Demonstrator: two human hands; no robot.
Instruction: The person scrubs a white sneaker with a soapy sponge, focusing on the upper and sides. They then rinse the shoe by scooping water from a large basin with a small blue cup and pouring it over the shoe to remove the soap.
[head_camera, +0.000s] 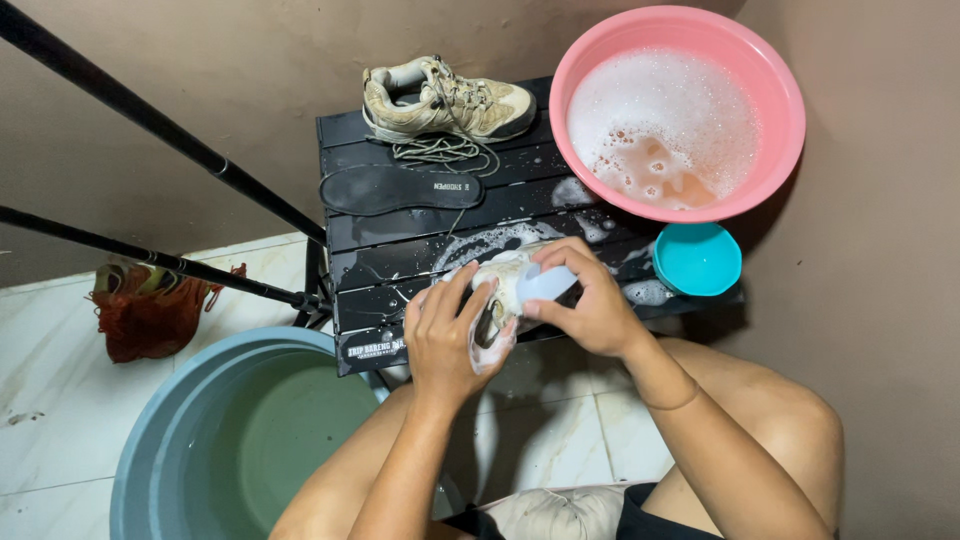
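Soapy foam coats the beige shoe held at the centre of the view, over the near edge of a black slatted table. The left hand grips the shoe from below, fingers wrapped round its side, while the right hand is closed on a pale scrubbing brush pressed against the shoe's upper. At 12 o'clock from the hands a second beige shoe sits on the table's far slats with loose laces just beside it, and a dark insole lies between it and the hands. At 1 o'clock a pink basin holds sudsy water; a small teal bowl sits at 3 o'clock, near the right hand. At 8 o'clock a large grey-blue tub stands on the white tiled floor.
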